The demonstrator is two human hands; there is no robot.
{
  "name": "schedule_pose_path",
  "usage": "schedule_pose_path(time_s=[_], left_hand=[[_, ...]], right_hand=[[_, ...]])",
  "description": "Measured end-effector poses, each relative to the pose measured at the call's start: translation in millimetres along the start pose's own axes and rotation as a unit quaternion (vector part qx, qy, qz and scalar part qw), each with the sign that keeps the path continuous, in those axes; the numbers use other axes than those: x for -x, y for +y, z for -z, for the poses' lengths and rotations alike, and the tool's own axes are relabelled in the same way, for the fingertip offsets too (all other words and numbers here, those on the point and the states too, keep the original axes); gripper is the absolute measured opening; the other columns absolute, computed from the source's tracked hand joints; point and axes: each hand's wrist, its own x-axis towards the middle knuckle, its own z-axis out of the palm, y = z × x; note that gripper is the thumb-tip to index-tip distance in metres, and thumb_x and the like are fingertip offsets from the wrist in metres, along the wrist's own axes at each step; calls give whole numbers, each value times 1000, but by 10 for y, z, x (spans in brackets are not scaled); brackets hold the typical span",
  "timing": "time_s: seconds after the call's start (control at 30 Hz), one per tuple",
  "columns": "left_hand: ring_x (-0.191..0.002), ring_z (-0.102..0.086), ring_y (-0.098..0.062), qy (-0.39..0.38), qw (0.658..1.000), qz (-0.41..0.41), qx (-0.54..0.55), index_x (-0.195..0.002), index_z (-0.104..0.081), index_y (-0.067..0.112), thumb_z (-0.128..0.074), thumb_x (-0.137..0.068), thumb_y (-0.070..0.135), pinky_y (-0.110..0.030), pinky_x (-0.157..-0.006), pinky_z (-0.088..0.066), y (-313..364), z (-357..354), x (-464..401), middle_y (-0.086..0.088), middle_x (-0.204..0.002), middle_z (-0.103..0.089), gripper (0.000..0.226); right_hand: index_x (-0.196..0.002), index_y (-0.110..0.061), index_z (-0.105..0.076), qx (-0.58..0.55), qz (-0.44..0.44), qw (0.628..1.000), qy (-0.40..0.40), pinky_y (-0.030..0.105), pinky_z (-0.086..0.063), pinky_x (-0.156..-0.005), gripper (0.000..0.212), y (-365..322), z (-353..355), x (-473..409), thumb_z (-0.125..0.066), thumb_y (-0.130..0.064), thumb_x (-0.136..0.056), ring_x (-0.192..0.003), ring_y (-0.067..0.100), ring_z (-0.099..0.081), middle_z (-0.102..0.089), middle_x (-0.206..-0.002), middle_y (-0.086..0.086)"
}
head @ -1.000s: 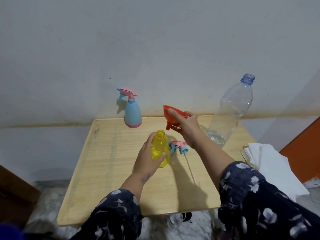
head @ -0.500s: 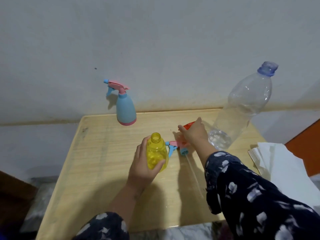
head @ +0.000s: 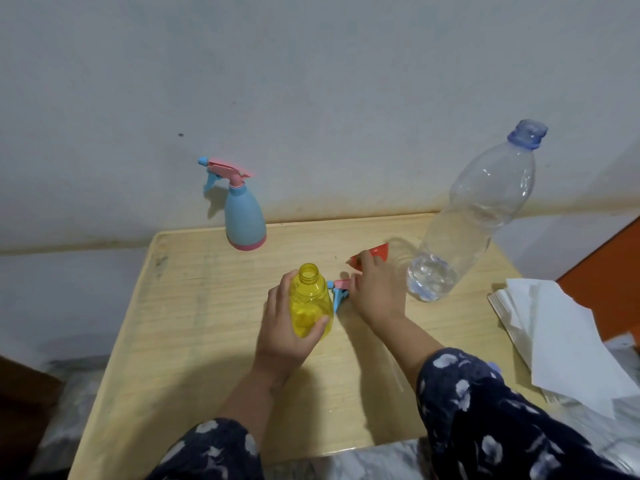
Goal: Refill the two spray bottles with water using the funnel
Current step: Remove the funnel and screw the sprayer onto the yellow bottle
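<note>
My left hand (head: 284,327) grips the yellow spray bottle (head: 309,301) upright at the table's middle; its neck is open, with no head on it. Its pink and blue spray head (head: 338,292) lies on the table just to the right, partly under my right hand (head: 375,291). That hand's fingers curl over the red funnel (head: 375,252), which lies low on the table behind it. The blue spray bottle (head: 244,216), head on, stands at the back left. A large clear water bottle (head: 474,216), uncapped, with a little water at its bottom, stands at the right.
The wooden table (head: 194,341) stands against a pale wall. A stack of white paper (head: 561,341) lies off the table's right edge. An orange surface (head: 609,271) shows at the far right.
My right hand has brought the funnel down from above the yellow bottle to the table by the spray head. My left hand kept its hold on the yellow bottle.
</note>
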Motion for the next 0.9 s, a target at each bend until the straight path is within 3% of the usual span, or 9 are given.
schedule_pose_path(time_s=[0.17, 0.3, 0.43, 0.5, 0.6, 0.73, 0.9], left_hand=[[-121, -37, 9, -2, 1000, -6, -3, -135, -9, 66, -66, -73, 55, -20, -100, -37, -7, -10, -10, 48, -128, -23, 84], [-120, -33, 20, -11, 1000, 5, 3, -136, -11, 61, -66, -74, 54, -8, -97, -29, -4, 0, -16, 49, -128, -25, 83], [-122, -35, 18, -15, 1000, 2, 10, -141, -11, 60, -70, -80, 46, -6, -100, -29, -22, 22, 10, 40, -132, -34, 86], [-122, -40, 10, -8, 1000, 9, 5, -143, -18, 54, -74, -81, 43, -13, -99, -32, -1, 101, -20, 28, -132, -41, 84], [-110, -46, -2, -25, 999, 31, -23, -143, -19, 57, -75, -79, 42, -20, -89, -37, 56, 280, -81, 16, -121, -43, 86], [-95, -52, -13, -77, 991, 55, -90, -138, -14, 63, -72, -78, 50, -27, -76, -42, 123, 510, -113, 7, -108, -39, 85], [-93, -56, -17, -129, 981, 85, -113, -135, -15, 67, -73, -76, 51, -33, -78, -50, 141, 671, -1, 7, -109, -40, 84]], right_hand=[[-130, -28, -45, 8, -101, 986, -129, 37, -47, -78, 37, 36, -120, 50, -45, -24, -93, -102, 32, -57, -59, -117, 10], [-119, -24, -62, -16, -131, 978, -158, 31, -43, -80, 33, -10, -63, -58, -51, -15, -90, -109, 30, -58, -62, -118, 9], [-126, -25, -61, -88, -169, 966, -175, 30, -44, -89, 39, 8, -25, -92, -57, -17, -88, -115, 27, -58, -61, -127, 5], [-127, -24, -60, -124, -164, 964, -166, 32, -48, -93, 43, 8, 98, -146, -63, -20, -84, -112, 24, -61, -65, -124, 2], [-125, -17, -61, -190, -169, 958, -132, 39, -53, -84, 42, -64, 387, -273, -65, -18, -84, -93, 24, -65, -67, -105, 4], [-124, -13, -58, -350, -199, 913, -63, 37, -57, -73, 42, -314, 819, -430, -69, -14, -84, -65, 17, -66, -66, -78, 1], [-124, -15, -56, -436, -172, 882, 55, 34, -59, -76, 45, -628, 1239, -490, -72, -18, -83, -67, 7, -67, -65, -108, 5]])
